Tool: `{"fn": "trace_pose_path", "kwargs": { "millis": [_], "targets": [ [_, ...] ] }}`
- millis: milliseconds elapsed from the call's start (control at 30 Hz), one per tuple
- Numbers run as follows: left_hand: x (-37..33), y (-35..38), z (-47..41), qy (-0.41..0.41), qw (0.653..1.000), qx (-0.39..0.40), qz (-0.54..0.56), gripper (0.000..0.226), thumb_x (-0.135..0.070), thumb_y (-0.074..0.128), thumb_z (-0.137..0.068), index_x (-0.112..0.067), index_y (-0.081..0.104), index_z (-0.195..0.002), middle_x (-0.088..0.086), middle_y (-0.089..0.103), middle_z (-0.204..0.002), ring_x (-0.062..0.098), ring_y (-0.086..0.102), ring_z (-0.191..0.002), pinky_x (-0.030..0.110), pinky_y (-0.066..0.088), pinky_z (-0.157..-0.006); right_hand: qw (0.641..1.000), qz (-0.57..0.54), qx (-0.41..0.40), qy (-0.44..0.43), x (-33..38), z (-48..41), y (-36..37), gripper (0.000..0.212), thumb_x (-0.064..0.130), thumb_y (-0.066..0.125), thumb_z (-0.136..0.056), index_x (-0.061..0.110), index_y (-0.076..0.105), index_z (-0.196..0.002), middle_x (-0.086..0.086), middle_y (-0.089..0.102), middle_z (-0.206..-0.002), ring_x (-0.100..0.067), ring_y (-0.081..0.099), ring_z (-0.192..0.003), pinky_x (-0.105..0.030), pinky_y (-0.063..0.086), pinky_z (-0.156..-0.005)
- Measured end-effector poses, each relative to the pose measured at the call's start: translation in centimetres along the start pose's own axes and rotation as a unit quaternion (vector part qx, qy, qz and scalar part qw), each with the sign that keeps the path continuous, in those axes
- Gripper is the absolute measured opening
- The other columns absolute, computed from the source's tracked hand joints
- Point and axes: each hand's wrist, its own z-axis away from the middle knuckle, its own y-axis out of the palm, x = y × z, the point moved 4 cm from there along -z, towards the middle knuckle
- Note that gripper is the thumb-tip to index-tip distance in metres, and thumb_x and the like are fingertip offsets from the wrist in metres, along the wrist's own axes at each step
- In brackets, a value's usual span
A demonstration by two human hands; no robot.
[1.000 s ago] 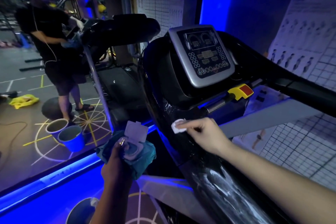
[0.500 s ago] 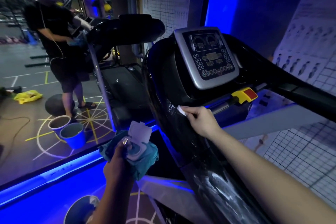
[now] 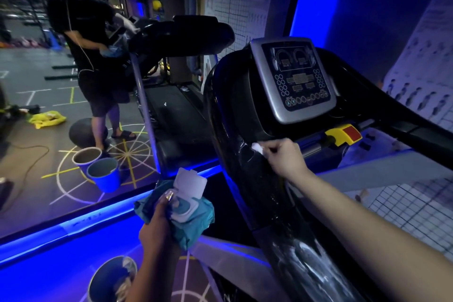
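Curled fingers of right hand [image 3: 285, 158] covered most of small white wipe [image 3: 257, 148]; only crumpled end showed. Fingers of left hand [image 3: 157, 224] hidden behind teal soft wipe pack [image 3: 193, 219], thumb alone visible. Both forearms cut by frame edges. Button labels on grey treadmill console panel [image 3: 294, 81] too small to read. Blue round bucket [image 3: 107, 279] cut by bottom edge, partly behind left forearm; contents unclear. Printed figures on white wall chart [image 3: 416, 95] blurred.
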Motion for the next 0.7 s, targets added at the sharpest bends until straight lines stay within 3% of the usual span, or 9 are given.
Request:
{"fn": "trace_pose_path", "kwargs": {
  "millis": [67, 167, 233, 300, 400, 500, 567, 700],
  "targets": [
    [-0.3, 0.2, 0.3, -0.003, 1.0, 0.0, -0.005, 0.055, -0.033, 0.086, -0.086, -0.001, 0.068, -0.127, 0.014, 0.075, -0.113, 0.022, 0.072, -0.085, 0.032, 0.051, -0.063, 0.998, -0.056, -0.004, 0.041, 0.8, -1.4, 1.2, 0.021, 0.027, 0.069, -0.094, 0.03, 0.077, -0.114, 0.005, 0.074, -0.119, -0.009, 0.066, -0.112, -0.006, 0.041, -0.085],
    [-0.7, 0.7, 0.4, 0.004, 1.0, 0.003, -0.001, 0.055, -0.032, 0.086, -0.085, -0.001, 0.069, -0.128, 0.014, 0.076, -0.109, 0.023, 0.073, -0.083, 0.032, 0.052, -0.063, 0.995, -0.097, -0.014, 0.004, 3.2, -1.4, 2.3, 0.025, 0.018, 0.064, -0.096, 0.028, 0.077, -0.115, 0.006, 0.074, -0.117, -0.003, 0.066, -0.106, 0.004, 0.039, -0.077],
    [-1.0, 1.0, 0.5, 0.006, 1.0, 0.005, 0.001, 0.052, -0.03, 0.084, -0.087, -0.001, 0.069, -0.127, 0.013, 0.076, -0.106, 0.022, 0.072, -0.081, 0.032, 0.051, -0.062, 0.994, -0.059, -0.008, -0.088, 4.4, -0.1, 2.1, 0.03, 0.009, 0.062, -0.095, 0.024, 0.077, -0.116, 0.007, 0.073, -0.118, -0.002, 0.065, -0.112, 0.004, 0.038, -0.09],
    [-1.0, 1.1, 0.3, 0.006, 1.0, 0.0, 0.005, 0.048, -0.029, 0.084, -0.088, -0.001, 0.069, -0.125, 0.014, 0.075, -0.11, 0.021, 0.071, -0.08, 0.032, 0.051, -0.061, 0.979, -0.001, 0.006, -0.203, 4.2, 1.5, 1.5, 0.034, -0.001, 0.062, -0.092, 0.018, 0.077, -0.116, 0.005, 0.071, -0.121, -0.004, 0.064, -0.116, -0.007, 0.04, -0.103],
    [-0.7, 1.1, 0.0, -0.001, 1.0, -0.008, 0.012, 0.039, -0.028, 0.084, -0.089, -0.005, 0.069, -0.115, 0.012, 0.074, -0.103, 0.022, 0.069, -0.078, 0.032, 0.05, -0.061, 0.949, 0.065, 0.024, -0.309, 2.0, 3.7, 0.3, 0.038, -0.004, 0.066, -0.088, 0.017, 0.076, -0.118, 0.003, 0.071, -0.123, -0.004, 0.064, -0.116, -0.02, 0.046, -0.105],
    [-0.3, 1.0, -0.2, -0.022, 0.999, -0.013, 0.022, 0.026, -0.026, 0.085, -0.088, -0.009, 0.065, -0.09, 0.011, 0.072, -0.096, 0.024, 0.07, -0.078, 0.034, 0.052, -0.063, 0.962, 0.112, 0.013, -0.249, -0.1, 4.0, -1.0, 0.025, 0.022, 0.06, -0.094, 0.022, 0.078, -0.113, -0.001, 0.073, -0.115, -0.012, 0.068, -0.11, -0.031, 0.055, -0.092],
    [0.0, 1.1, -0.1, -0.027, 0.999, -0.014, 0.028, 0.025, -0.024, 0.084, -0.089, -0.01, 0.063, -0.087, 0.01, 0.072, -0.094, 0.024, 0.07, -0.078, 0.033, 0.054, -0.06, 0.976, 0.143, 0.02, -0.161, -0.3, 2.8, -1.3, 0.033, 0.041, 0.052, -0.096, 0.027, 0.077, -0.111, -0.007, 0.073, -0.106, -0.02, 0.069, -0.103, -0.034, 0.056, -0.076],
    [-0.1, 1.7, 0.1, -0.022, 0.999, -0.018, 0.026, 0.035, -0.024, 0.085, -0.088, -0.006, 0.065, -0.11, 0.01, 0.072, -0.097, 0.023, 0.07, -0.079, 0.032, 0.056, -0.054, 0.997, 0.052, 0.016, -0.057, 1.5, -0.6, 0.3, 0.022, 0.017, 0.064, -0.096, 0.025, 0.077, -0.113, -0.001, 0.074, -0.114, -0.015, 0.069, -0.108, -0.007, 0.041, -0.08]
  ]
}}
